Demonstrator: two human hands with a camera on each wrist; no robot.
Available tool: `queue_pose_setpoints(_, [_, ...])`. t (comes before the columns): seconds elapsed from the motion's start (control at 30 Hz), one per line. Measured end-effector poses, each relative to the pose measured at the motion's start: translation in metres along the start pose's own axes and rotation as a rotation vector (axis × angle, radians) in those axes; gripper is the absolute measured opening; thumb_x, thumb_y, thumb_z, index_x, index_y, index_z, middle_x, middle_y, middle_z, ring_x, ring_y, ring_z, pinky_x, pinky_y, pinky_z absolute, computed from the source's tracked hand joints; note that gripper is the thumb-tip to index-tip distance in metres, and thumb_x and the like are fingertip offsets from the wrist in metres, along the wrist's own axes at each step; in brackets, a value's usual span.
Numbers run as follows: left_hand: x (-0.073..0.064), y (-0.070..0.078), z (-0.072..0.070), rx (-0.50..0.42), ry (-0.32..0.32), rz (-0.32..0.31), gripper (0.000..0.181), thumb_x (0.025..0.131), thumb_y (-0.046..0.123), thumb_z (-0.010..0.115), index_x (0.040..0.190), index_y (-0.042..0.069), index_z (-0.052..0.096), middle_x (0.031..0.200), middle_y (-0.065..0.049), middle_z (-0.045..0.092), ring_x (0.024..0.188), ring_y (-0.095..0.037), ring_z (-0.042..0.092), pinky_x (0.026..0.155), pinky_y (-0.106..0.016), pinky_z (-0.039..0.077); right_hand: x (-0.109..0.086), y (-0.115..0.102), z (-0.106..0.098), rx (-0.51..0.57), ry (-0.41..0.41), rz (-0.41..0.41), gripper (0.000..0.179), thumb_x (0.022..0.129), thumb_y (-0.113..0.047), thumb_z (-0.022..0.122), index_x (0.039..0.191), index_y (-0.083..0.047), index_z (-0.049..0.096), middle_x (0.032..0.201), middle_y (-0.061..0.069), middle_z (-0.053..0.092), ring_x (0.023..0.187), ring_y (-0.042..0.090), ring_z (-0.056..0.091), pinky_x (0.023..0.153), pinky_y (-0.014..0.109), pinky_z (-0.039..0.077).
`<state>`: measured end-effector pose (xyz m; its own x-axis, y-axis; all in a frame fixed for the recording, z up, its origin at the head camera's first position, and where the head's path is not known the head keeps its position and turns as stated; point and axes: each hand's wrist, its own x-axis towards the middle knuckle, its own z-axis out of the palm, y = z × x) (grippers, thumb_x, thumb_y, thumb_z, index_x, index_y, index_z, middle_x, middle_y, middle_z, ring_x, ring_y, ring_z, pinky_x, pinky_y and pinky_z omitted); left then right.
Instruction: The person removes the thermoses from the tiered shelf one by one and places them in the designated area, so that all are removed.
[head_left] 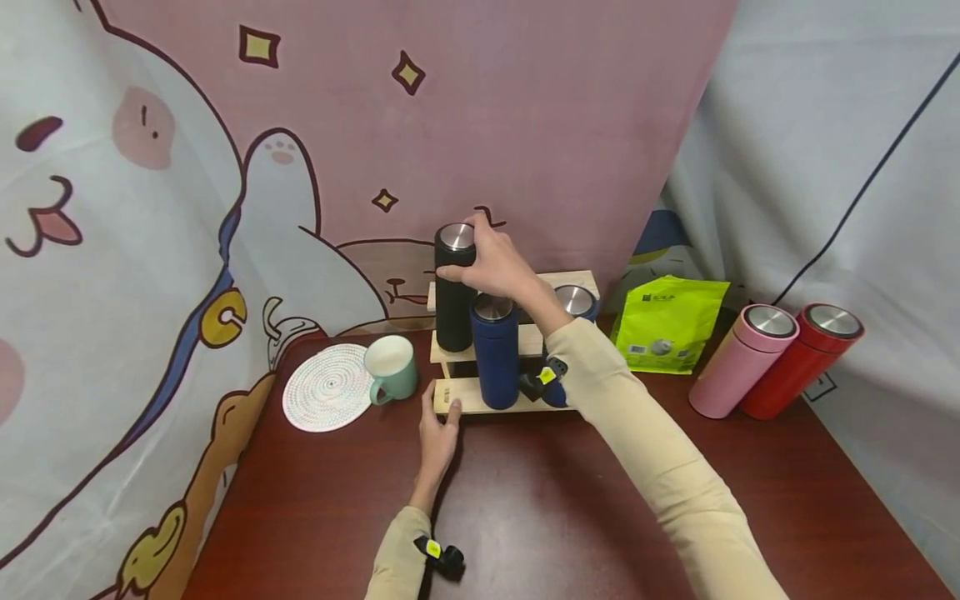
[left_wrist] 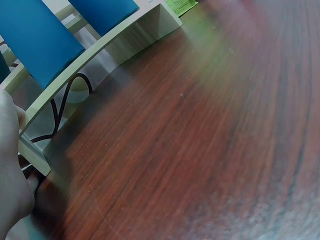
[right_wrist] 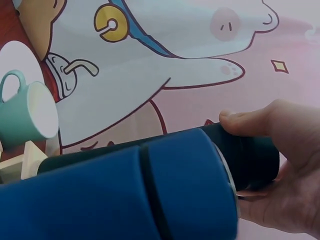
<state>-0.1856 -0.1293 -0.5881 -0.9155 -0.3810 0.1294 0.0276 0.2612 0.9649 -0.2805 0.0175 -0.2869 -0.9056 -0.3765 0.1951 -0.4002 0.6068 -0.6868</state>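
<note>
A black thermos [head_left: 453,308] with a steel-topped lid stands upright at the left of a tiered wooden rack [head_left: 468,392]. My right hand [head_left: 495,260] grips it near the top; in the right wrist view the thumb and fingers wrap around the dark thermos [right_wrist: 250,150]. My left hand [head_left: 438,429] holds the left end of the rack's front step, also seen at the edge of the left wrist view. A blue thermos [head_left: 497,358] stands on that front step. A second blue thermos [head_left: 576,304], partly behind my right forearm, stands to its right.
Left of the rack, a mint mug [head_left: 393,371] stands beside a round white woven mat [head_left: 330,387]. To the right are a bright green pouch [head_left: 667,325], a pink thermos [head_left: 738,367] and a red thermos [head_left: 798,362]. Printed cloth hangs behind the brown table [head_left: 540,517].
</note>
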Motion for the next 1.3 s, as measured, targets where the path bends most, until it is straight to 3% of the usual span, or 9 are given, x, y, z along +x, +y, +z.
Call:
queue_pose_setpoints(0.47, [0.000, -0.001, -0.001, 0.002, 0.002, -0.004, 0.063, 0.097, 0.015, 0.066, 0.155, 0.010, 0.039, 0.153, -0.019, 0.048, 0.142, -0.036, 0.044, 0.118, -0.055, 0.031, -0.011, 0.018, -0.034, 0.074, 0.061, -0.009, 0.081, 0.086, -0.036, 0.080, 0.147, -0.004, 0.038, 0.132, 0.017, 0.062, 0.117, 0.032, 0.063, 0.101, 0.046, 0.050])
queue_pose_setpoints(0.87, [-0.001, 0.000, -0.001, -0.007, -0.006, -0.003, 0.063, 0.098, 0.016, 0.065, 0.155, 0.010, 0.039, 0.155, -0.019, 0.046, 0.144, -0.036, 0.041, 0.119, -0.055, 0.030, -0.023, 0.041, -0.050, 0.063, 0.098, 0.006, 0.080, 0.087, -0.038, 0.078, 0.147, -0.005, 0.037, 0.136, 0.018, 0.057, 0.120, 0.033, 0.060, 0.102, 0.050, 0.049])
queue_pose_setpoints(1.1, [0.000, -0.001, 0.000, -0.009, -0.010, -0.003, 0.063, 0.098, 0.017, 0.065, 0.155, 0.011, 0.038, 0.155, -0.018, 0.046, 0.144, -0.035, 0.041, 0.119, -0.054, 0.030, -0.033, 0.055, -0.061, 0.043, 0.173, 0.004, 0.084, 0.087, -0.038, 0.078, 0.150, -0.004, 0.035, 0.137, 0.021, 0.058, 0.119, 0.036, 0.060, 0.100, 0.052, 0.050])
queue_pose_setpoints(1.3, [0.000, -0.001, -0.001, -0.010, -0.018, -0.012, 0.063, 0.100, 0.018, 0.064, 0.156, 0.011, 0.037, 0.157, -0.017, 0.044, 0.146, -0.034, 0.039, 0.120, -0.054, 0.029, -0.040, 0.068, -0.068, -0.015, 0.242, -0.007, 0.082, 0.087, -0.040, 0.078, 0.148, -0.004, 0.037, 0.130, 0.022, 0.061, 0.106, 0.035, 0.061, 0.089, 0.048, 0.051])
